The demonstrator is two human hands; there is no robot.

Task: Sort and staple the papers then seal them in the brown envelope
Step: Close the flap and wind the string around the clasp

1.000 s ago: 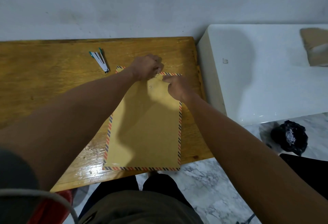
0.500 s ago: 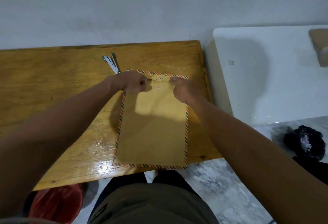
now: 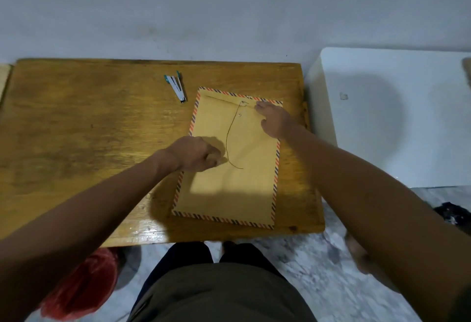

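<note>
We see the left hand (image 3: 196, 153) curled into a loose fist over the left edge of the flat brown paper envelope with red-and-blue striped borders (image 3: 229, 189), its knuckles just beside the lower end of a thin dark closure string (image 3: 228, 140); whether the fingertips actually pinch that string we cannot tell. The right hand (image 3: 274, 121) lies with fingers stretched out and pressed flat on the envelope's upper right corner, fingertips at the folded flap near the small round fastener where the string begins. From that fastener the string curves down the envelope's middle and ends near the left hand. The envelope lies flat on the varnished yellow-brown wooden table (image 3: 89, 130), toward its right half, with its lower edge close to the table's near edge. Up and to the left of the envelope, just off its top left corner, rests a small metal stapler with teal ends (image 3: 176, 86). To the right of the envelope, past the table's edge, stands a glossy white surface (image 3: 395, 123). Below the table, left of the envelope, a red plastic bag (image 3: 84, 288) sits on the marbled floor.
</note>
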